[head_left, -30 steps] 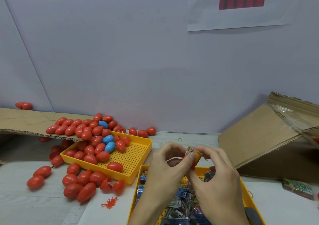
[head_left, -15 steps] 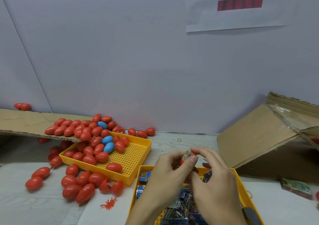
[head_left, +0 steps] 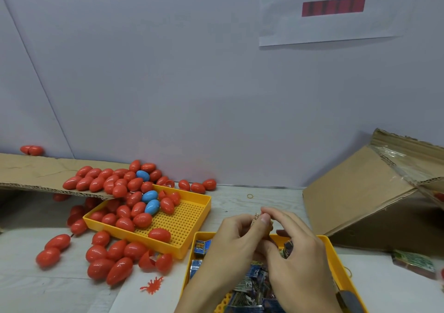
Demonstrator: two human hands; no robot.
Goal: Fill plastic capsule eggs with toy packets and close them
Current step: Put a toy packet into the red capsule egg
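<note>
Three blue plastic capsule eggs (head_left: 151, 196) lie among dozens of red ones. Two yellow perforated trays: one (head_left: 189, 216) holds eggs, the other (head_left: 336, 259) foil toy packets (head_left: 249, 281). My left hand (head_left: 230, 243) and right hand (head_left: 295, 252) together pinch a packet (head_left: 256, 217), mostly hidden, above the packet tray.

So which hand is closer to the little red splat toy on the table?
Left. The left hand is up and to the right of the red splat toy. The right hand is farther right, beyond the left one.
</note>
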